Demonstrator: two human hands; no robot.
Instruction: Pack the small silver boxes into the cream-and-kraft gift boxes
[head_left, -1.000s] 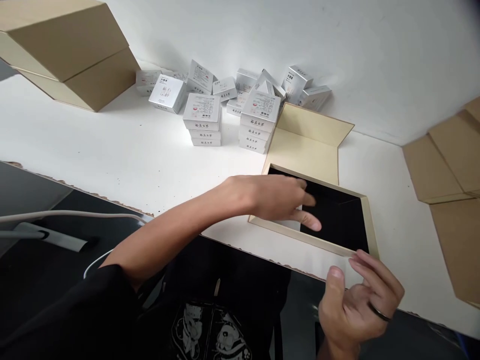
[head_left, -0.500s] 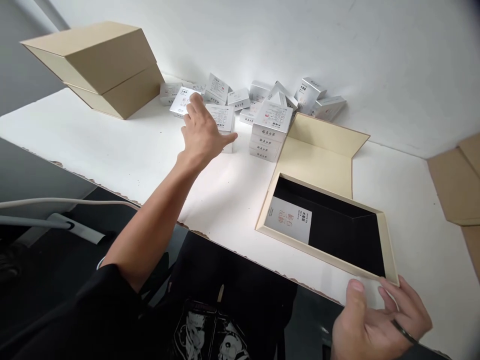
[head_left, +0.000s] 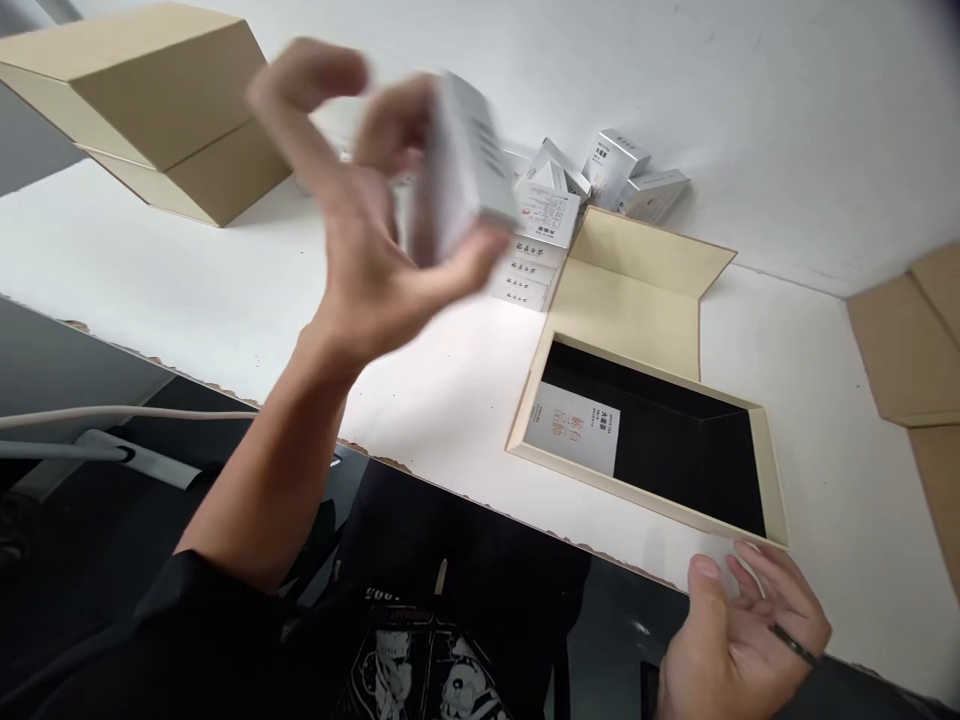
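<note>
— What did your left hand (head_left: 375,250) have?

— Your fingers (head_left: 472,262) were clamped on a small white box (head_left: 461,165), blurred, raised above the counter (head_left: 225,290).

— And the tray?

— The open tan gift box (head_left: 772,480) lay on the counter to the right, one white packet (head_left: 574,440) in its black left corner. Your right hand (head_left: 739,640) rested loose and uncurled, holding nothing, at its near corner.

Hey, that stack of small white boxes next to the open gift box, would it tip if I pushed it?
Probably. The stack of small white boxes stands several high on a narrow base, loosely piled, so a push near the top would likely slide or topple it. The boxes look light: the left hand lifts one with fingertips.
</note>
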